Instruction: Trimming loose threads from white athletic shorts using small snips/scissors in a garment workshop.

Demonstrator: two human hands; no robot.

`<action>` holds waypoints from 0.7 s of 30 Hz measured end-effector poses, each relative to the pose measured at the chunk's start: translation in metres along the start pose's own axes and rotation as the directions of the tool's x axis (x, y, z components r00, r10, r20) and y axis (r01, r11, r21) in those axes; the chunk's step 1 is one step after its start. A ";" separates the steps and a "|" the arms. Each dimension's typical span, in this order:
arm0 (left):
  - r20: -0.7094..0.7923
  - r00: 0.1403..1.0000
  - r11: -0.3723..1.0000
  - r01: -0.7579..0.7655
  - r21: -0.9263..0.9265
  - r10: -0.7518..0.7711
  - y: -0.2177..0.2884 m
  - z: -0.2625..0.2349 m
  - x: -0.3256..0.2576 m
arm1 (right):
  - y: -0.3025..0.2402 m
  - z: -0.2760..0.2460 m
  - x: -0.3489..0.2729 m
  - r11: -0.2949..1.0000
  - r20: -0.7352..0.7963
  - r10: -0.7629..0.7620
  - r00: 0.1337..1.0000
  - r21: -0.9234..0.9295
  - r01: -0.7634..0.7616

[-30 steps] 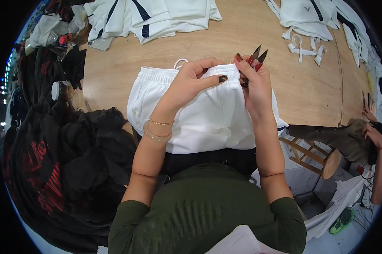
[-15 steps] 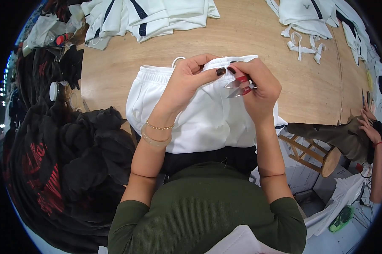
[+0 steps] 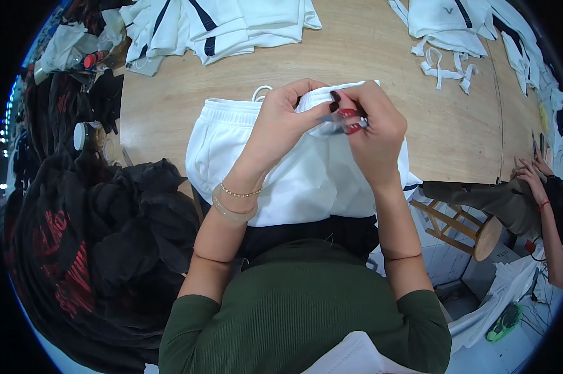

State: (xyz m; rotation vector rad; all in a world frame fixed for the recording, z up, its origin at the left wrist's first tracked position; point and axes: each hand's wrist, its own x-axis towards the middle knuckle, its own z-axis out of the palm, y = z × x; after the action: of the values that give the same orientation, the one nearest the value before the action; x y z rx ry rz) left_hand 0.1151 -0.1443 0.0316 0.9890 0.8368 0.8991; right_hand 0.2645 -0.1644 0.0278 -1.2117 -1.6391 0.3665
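Centre of the head view: a white fabric garment with a gathered elastic waistband lies between the forearms, at the near edge of a pale wooden tabletop. The left hand grasps the waistband, thumb on the front face. The right hand has its grip closed round a pair of red-handled metal snips, its fingertips at the same stretch of cloth. Over the last second the blades have swung from pointing up and away to pointing left across the waistband, which appears to bring them to bear on it. Blur hides whether they are parted or touch the cloth; the left thumb is just beside them, and the right hand masks part of the waistband.

Upper left, folded white garments with dark stripes; upper right, a similar white garment stack with loose white fabric strips. Left, a black cloth heap with red print and a clear jar with a white lid. Right, a round-seated wooden stool and a co-worker's hands, well apart from the garment.
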 end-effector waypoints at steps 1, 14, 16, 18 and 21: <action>-0.022 1.000 0.997 -0.008 0.071 0.009 -0.001 0.000 0.001 | 0.004 0.002 0.002 0.997 0.017 -0.017 1.000 -0.077 0.018; -0.053 0.998 0.999 0.037 0.027 -0.036 0.000 -0.004 -0.001 | 0.014 -0.038 0.001 0.808 -0.040 0.444 0.895 0.451 -0.380; -0.044 0.999 1.000 0.015 -0.006 -0.015 0.001 -0.004 -0.001 | 0.016 -0.041 -0.008 0.888 0.047 0.335 0.941 0.320 -0.331; -0.041 0.999 1.000 0.001 -0.004 -0.001 0.001 -0.003 -0.001 | 0.012 -0.044 -0.009 0.926 0.062 0.287 0.956 0.239 -0.293; -0.029 0.999 1.000 -0.024 -0.011 0.024 0.001 -0.004 -0.002 | 0.007 -0.042 -0.007 0.959 0.075 0.230 0.970 0.153 -0.239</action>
State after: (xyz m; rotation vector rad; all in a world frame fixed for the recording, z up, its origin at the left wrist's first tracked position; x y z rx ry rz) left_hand 0.1105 -0.1450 0.0313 0.9801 0.8448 0.9396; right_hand 0.3038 -0.1797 0.0372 -1.2850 -1.4838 0.6752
